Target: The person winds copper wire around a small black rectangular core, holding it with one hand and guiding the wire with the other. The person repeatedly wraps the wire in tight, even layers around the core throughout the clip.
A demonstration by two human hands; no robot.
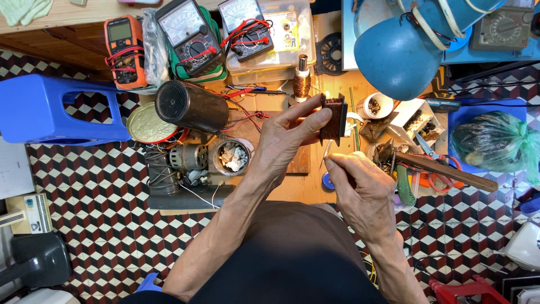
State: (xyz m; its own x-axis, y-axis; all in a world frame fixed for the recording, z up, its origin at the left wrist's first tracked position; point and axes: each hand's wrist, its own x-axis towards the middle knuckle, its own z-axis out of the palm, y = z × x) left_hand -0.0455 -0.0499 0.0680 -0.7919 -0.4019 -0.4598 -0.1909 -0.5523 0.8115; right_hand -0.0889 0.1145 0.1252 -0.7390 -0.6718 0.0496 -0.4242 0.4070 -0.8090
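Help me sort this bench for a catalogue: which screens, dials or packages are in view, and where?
Orange digital meter: top left, grey screen.
Two black analog meters: top centre, white dial faces.
Clear plastic box: under the right meter, yellow label.
Green plastic bag: far right, knotted.

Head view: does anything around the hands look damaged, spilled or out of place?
Nothing looks spilled or broken. The left hand holds a small dark brown coil block upright; the right hand pinches a thin tool below it. The wooden board is crowded but orderly.
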